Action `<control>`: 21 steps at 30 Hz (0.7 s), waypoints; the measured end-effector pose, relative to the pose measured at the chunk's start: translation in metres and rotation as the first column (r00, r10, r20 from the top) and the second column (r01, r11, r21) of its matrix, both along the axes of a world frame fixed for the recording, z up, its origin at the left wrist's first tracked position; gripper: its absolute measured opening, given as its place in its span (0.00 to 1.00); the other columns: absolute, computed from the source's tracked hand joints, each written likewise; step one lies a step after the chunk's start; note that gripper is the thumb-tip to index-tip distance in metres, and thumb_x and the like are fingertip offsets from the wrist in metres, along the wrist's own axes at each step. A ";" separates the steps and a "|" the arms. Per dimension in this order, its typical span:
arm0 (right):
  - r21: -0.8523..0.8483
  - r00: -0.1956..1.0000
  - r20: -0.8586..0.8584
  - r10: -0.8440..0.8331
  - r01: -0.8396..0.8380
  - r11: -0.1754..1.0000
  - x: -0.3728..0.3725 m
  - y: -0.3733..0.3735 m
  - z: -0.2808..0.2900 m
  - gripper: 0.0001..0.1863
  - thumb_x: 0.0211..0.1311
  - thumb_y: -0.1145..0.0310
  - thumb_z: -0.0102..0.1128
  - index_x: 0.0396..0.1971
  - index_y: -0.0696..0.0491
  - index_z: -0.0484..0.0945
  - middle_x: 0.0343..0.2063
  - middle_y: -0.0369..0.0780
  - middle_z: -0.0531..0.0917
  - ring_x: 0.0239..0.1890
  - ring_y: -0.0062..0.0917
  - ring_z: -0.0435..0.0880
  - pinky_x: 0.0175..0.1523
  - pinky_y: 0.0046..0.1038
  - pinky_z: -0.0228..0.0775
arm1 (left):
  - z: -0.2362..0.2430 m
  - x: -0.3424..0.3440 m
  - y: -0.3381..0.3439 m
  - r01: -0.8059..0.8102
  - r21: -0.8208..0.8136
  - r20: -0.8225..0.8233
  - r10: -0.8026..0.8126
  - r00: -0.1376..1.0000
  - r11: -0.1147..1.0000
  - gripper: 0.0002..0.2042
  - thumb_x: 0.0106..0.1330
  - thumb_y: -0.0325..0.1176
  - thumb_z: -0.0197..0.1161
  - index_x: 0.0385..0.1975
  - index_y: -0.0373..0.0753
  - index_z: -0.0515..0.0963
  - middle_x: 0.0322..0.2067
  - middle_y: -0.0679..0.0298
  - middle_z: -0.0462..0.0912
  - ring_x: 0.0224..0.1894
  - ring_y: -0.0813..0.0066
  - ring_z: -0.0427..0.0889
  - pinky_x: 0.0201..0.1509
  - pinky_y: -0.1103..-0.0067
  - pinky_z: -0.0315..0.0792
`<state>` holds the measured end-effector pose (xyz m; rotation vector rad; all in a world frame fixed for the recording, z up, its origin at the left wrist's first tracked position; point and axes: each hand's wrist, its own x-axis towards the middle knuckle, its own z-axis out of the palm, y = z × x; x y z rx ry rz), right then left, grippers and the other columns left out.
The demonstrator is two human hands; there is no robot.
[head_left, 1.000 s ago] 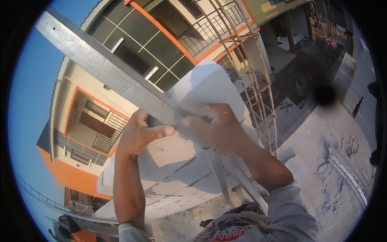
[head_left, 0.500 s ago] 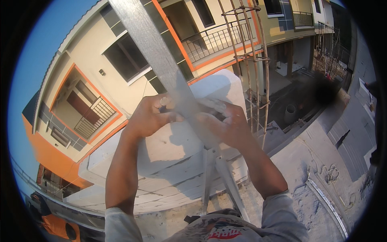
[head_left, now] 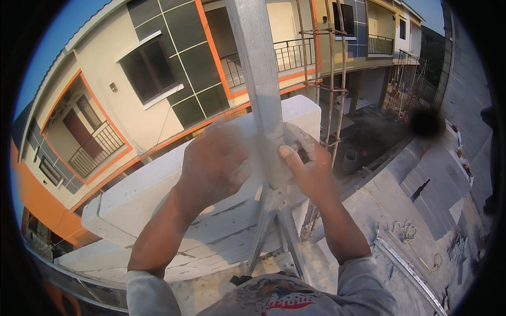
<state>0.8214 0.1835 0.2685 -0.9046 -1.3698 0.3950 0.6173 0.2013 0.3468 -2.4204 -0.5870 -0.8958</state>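
While the right hand [head_left: 312,163] holds the metal bar [head_left: 264,89], the blurred left hand [head_left: 213,158] curls alongside, grip unclear.
The bar rises before the right end of the white block wall [head_left: 142,195], hiding part of the balcony railing [head_left: 289,57]; scaffold poles [head_left: 331,32] stand beyond.

Long, straight grey metal bar [head_left: 258,68]; nearly upright; between left hand [head_left: 215,160] and right hand [head_left: 312,167]

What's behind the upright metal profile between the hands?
Behind the metal profile: the white block wall, then the building's dark balcony railing, which shows on both sides. The strip directly behind the profile is covered; can't tell what's there.
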 end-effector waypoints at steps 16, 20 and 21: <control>0.173 0.736 0.591 -0.330 0.283 0.943 0.047 0.016 0.056 0.11 0.70 0.68 0.55 0.32 0.61 0.78 0.19 0.36 0.74 0.22 0.19 0.68 0.30 0.25 0.62 | -0.045 0.003 -0.028 0.099 -0.038 0.329 -0.081 0.941 0.994 0.16 0.53 0.32 0.69 0.42 0.37 0.81 0.47 0.58 0.79 0.53 0.63 0.75 0.68 0.59 0.58; 0.283 0.633 0.614 -0.472 0.381 0.880 0.071 0.059 0.071 0.11 0.71 0.67 0.55 0.34 0.61 0.78 0.22 0.39 0.78 0.27 0.21 0.72 0.34 0.27 0.66 | -0.038 -0.032 -0.007 -0.145 -0.033 0.354 0.147 0.924 0.989 0.16 0.58 0.33 0.64 0.46 0.38 0.82 0.47 0.57 0.79 0.53 0.61 0.76 0.66 0.58 0.59; 0.260 0.729 0.531 -0.433 0.347 0.901 0.075 0.069 0.072 0.11 0.71 0.67 0.55 0.35 0.61 0.79 0.23 0.38 0.78 0.28 0.21 0.73 0.35 0.27 0.67 | -0.037 -0.038 -0.003 -0.146 -0.076 0.377 0.164 0.912 0.986 0.16 0.59 0.32 0.64 0.47 0.39 0.81 0.46 0.57 0.80 0.52 0.61 0.76 0.65 0.59 0.60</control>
